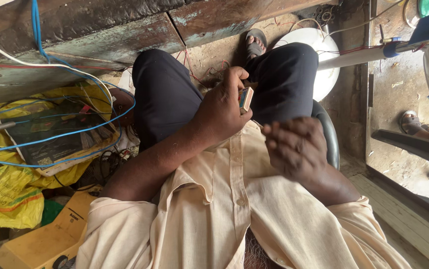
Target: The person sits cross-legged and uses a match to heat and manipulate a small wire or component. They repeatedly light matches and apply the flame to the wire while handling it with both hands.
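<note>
I am seated, looking down at my lap, dark trousers and a cream shirt. My left hand is closed around a small flat box with an orange and pale edge, held above my knees. My right hand hovers just right of it, blurred, fingers curled inward near my shirt front. Whether those fingers pinch anything is hidden. A thin pale thread-like line runs from the box toward my right hand.
A worn wooden bench edge runs along the top left. Blue and white cables loop over a dark flat device on yellow bags. A yellow case lies lower left. Another person's sandalled foot shows at right beside a dark chair edge.
</note>
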